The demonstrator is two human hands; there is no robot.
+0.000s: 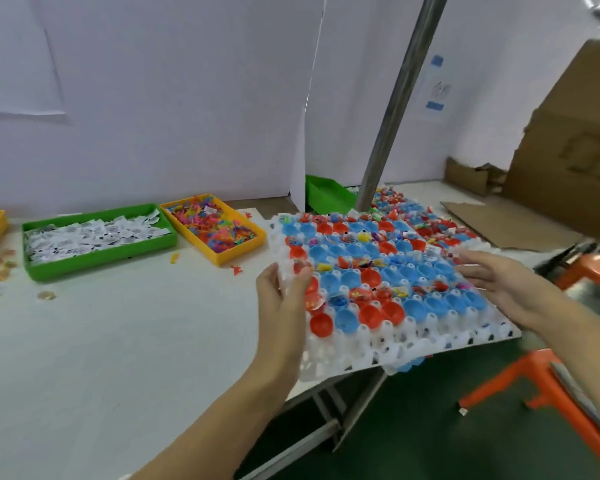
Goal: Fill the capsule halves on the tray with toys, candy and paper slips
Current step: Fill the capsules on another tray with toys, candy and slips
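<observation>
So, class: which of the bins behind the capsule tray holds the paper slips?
The green bin, left of the yellow bin of colourful toys; it alone is full of white printed slips.

One camera, worn on your head, looks forward and down from close above the table (pixel 84 341). Its wide angle takes in both your forearms, the near table edge and the wall (pixel 187 98) behind.

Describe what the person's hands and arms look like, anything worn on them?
Both arms are bare as far as the picture shows: no sleeves, gloves, watch or bracelet can be seen on the left hand or the right hand. No rings are apparent, though the picture is a little blurred. The forearms enter from the bottom and the right edge.
</observation>
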